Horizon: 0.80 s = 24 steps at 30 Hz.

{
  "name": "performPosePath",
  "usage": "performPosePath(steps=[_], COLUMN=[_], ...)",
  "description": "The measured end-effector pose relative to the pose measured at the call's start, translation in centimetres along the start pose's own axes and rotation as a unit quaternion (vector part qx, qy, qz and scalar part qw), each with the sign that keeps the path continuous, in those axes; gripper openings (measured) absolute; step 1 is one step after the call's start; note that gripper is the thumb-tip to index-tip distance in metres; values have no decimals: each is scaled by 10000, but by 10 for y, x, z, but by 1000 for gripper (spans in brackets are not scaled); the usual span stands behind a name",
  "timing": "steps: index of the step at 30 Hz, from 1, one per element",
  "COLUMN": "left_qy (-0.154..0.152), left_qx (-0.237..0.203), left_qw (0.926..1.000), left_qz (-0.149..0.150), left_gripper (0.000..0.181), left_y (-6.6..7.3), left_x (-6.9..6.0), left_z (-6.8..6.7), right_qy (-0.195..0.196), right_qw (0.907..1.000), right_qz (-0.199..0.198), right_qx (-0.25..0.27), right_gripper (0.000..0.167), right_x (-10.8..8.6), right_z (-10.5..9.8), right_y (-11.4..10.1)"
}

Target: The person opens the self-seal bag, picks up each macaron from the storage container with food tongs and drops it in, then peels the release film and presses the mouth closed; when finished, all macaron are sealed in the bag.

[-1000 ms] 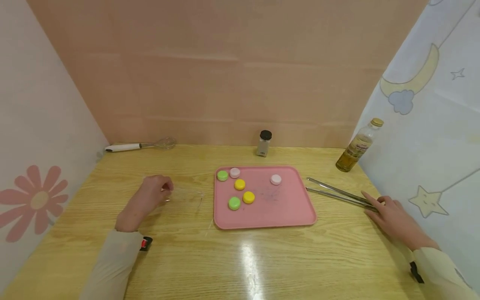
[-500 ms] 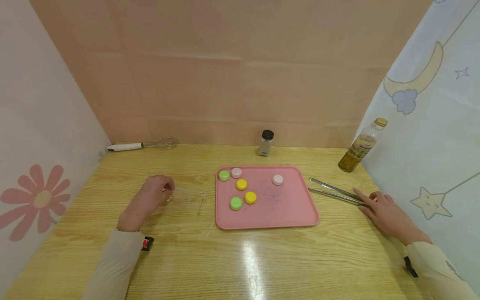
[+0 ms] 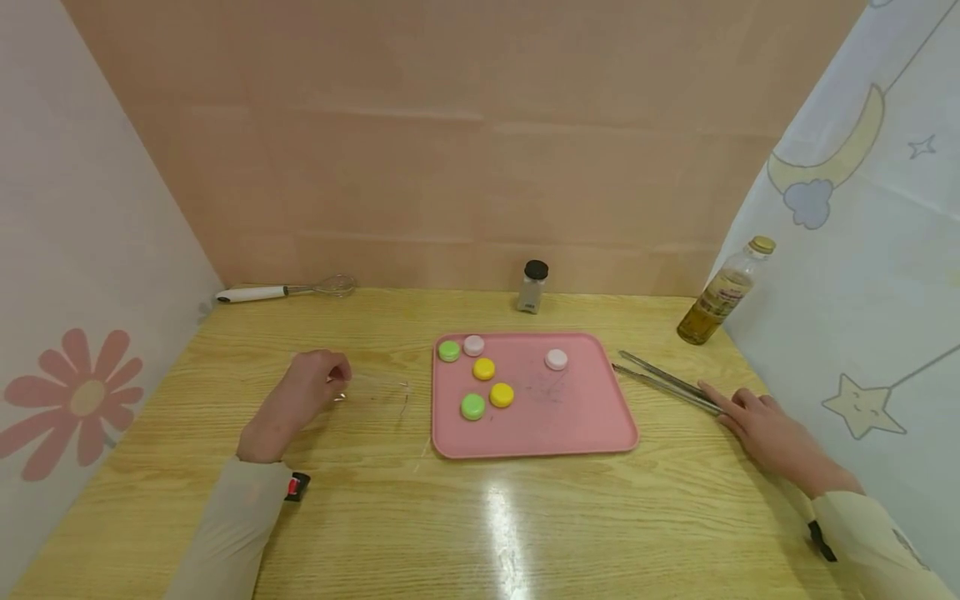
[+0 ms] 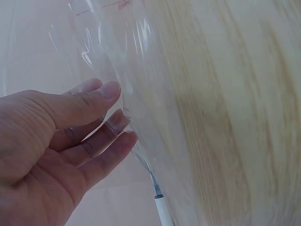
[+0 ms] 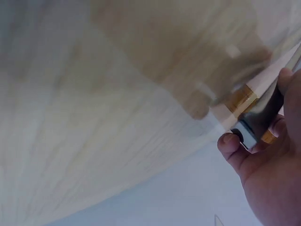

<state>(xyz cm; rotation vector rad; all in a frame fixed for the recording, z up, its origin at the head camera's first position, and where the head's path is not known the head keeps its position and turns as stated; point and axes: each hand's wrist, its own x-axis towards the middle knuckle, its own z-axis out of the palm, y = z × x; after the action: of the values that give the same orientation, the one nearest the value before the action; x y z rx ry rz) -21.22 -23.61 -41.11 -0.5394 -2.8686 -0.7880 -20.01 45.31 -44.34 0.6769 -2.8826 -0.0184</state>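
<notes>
My left hand (image 3: 303, 387) pinches a clear plastic bag (image 3: 382, 392) between thumb and fingers, left of the pink tray (image 3: 562, 429). In the left wrist view the bag (image 4: 141, 70) spreads up from the fingertips, with faint red print near its top. My right hand (image 3: 772, 433) holds metal tongs (image 3: 667, 382) by the handle end, right of the tray. The tips of the tongs point at the tray's right edge, and the arms are slightly apart. On the tray lie two green macarons (image 3: 472, 407), two yellow macarons (image 3: 502, 395) and two pale pink macarons (image 3: 557, 359).
A whisk (image 3: 285, 292) with a white handle lies at the back left. Behind the tray stands a small jar (image 3: 530, 292) with a black lid. An oil bottle (image 3: 712, 304) with a gold cap stands at the back right, near the patterned side wall (image 3: 847, 275).
My right hand has shifted a little left along the tongs, and the arms of the tongs have come closer together. The left hand keeps its hold on the bag.
</notes>
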Motion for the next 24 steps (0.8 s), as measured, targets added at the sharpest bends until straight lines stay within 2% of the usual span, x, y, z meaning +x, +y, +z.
performPosePath(steps=[10, 17, 21, 24], left_qy=[27, 93, 115, 119], left_qx=[-73, -44, -39, -36], left_qw=[9999, 9999, 9999, 9999], left_qz=[-63, -30, -18, 35], left_gripper=[10, 11, 11, 12], left_y=[0, 0, 0, -1], left_x=[-1, -2, -1, -1], left_z=[1, 1, 1, 1], right_qy=[508, 732, 828, 827], right_qw=[9971, 9953, 9949, 9953], right_qz=[-503, -610, -580, -510], right_qx=[-247, -162, -26, 47], right_gripper=[84, 91, 89, 80], right_x=[-3, -4, -6, -9], right_z=[-2, -9, -14, -18], right_y=[-8, -15, -20, -24])
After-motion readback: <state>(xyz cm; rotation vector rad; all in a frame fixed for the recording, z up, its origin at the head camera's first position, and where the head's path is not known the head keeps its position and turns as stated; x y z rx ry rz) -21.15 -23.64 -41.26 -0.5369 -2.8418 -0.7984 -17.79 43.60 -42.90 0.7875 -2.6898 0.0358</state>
